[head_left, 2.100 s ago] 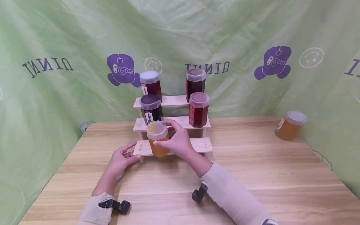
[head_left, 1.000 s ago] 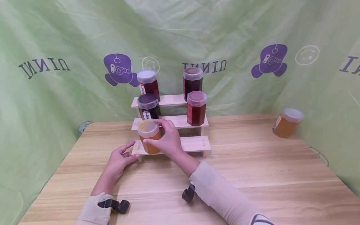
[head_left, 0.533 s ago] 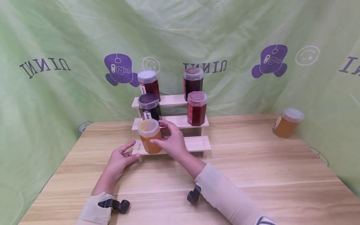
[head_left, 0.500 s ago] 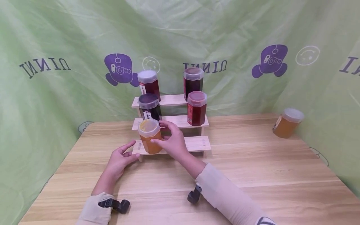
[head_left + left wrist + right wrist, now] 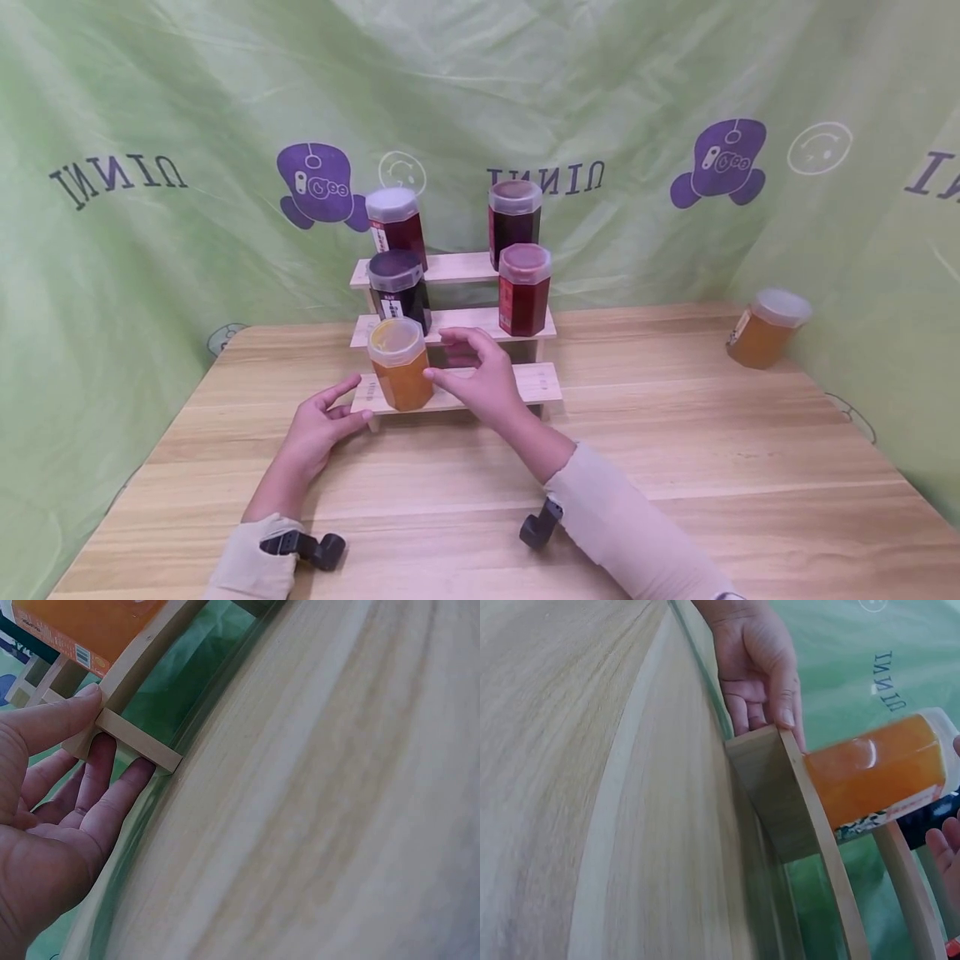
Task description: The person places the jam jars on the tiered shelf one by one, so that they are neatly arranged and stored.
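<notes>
An orange-filled jar (image 5: 401, 367) with a clear lid stands upright on the left part of the lowest step of a three-tier wooden display stand (image 5: 517, 386). My right hand (image 5: 483, 379) is just right of the jar, fingers parted and holding nothing, the thumb tip close by its side. At the step's left end, my left hand (image 5: 318, 429) grips the stand. The left wrist view shows that hand's thumb (image 5: 71, 712) on the board's edge and its fingertips at the wooden leg (image 5: 139, 741). Only part of the right hand shows in the right wrist view, at its edge.
The middle step bears a dark purple jar (image 5: 405, 304) left and a red jar (image 5: 525, 302) right. On the top step are a dark red jar (image 5: 401, 233) and a dark jar (image 5: 515, 227). Another orange jar (image 5: 765, 333) stands at the table's far right, before a green curtain (image 5: 637, 250).
The orange jar has shifted left along the lowest step and now stands there. My right hand has let go of it and drawn back to the right. The left hand stays put.
</notes>
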A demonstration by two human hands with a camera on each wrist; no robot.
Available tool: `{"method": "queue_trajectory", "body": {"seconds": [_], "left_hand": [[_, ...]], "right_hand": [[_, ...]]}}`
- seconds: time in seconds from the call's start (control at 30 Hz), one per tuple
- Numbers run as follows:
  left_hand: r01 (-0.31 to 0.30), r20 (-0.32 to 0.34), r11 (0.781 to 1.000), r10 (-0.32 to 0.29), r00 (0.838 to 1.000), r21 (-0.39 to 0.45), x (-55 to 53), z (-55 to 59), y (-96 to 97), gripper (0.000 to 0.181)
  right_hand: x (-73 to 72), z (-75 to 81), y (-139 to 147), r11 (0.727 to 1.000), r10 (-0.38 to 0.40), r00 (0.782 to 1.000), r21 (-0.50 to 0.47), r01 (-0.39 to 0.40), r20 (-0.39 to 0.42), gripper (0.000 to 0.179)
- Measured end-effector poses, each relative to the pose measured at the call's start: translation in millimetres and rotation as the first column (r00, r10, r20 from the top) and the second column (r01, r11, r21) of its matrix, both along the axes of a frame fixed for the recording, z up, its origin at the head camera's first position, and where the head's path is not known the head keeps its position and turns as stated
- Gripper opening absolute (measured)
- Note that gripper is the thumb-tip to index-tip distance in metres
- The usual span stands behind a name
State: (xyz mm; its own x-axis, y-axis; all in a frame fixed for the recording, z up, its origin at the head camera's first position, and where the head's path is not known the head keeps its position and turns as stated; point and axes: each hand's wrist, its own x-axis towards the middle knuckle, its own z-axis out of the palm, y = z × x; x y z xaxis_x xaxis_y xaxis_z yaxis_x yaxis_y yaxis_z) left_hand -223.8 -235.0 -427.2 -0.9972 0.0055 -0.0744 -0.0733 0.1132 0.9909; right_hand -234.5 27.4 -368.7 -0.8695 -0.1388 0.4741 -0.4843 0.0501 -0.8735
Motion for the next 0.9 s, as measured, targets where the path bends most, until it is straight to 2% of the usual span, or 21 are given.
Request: {"method": "queue_trajectory", "body": {"seconds": [0.2, 0.5, 0.67, 0.9], "left_hand": [[0.000, -0.002, 1.000, 0.000, 1.000, 0.004, 0.6, -0.5, -0.3, 0.073], [-0.015, 0.002, 1.000, 0.015, 1.000, -0.011, 0.8, 1.2, 0.7, 0.072], [-0.008, 0.002, 1.000, 0.008, 1.000, -0.006, 1.4, 1.4, 0.8, 0.073], [-0.010, 0.000, 1.000, 0.010, 1.000, -0.013, 0.7, 1.1, 0.4, 0.073]], "right_hand": [[3.5, 0.5, 11.2, 1.000, 0.003, 0.999, 0.029, -0.002, -0.035, 0.050], [8.8, 1.5, 30.3, 0.999, 0.026, 0.987, 0.026, -0.022, -0.161, 0.052], [11.6, 2.5, 39.6, 1.000, 0.025, 0.985, 0.018, -0.022, -0.168, 0.054], [12.4, 4.3, 58.1, 0.996, 0.082, 0.981, 0.037, -0.077, -0.176, 0.058]]}}
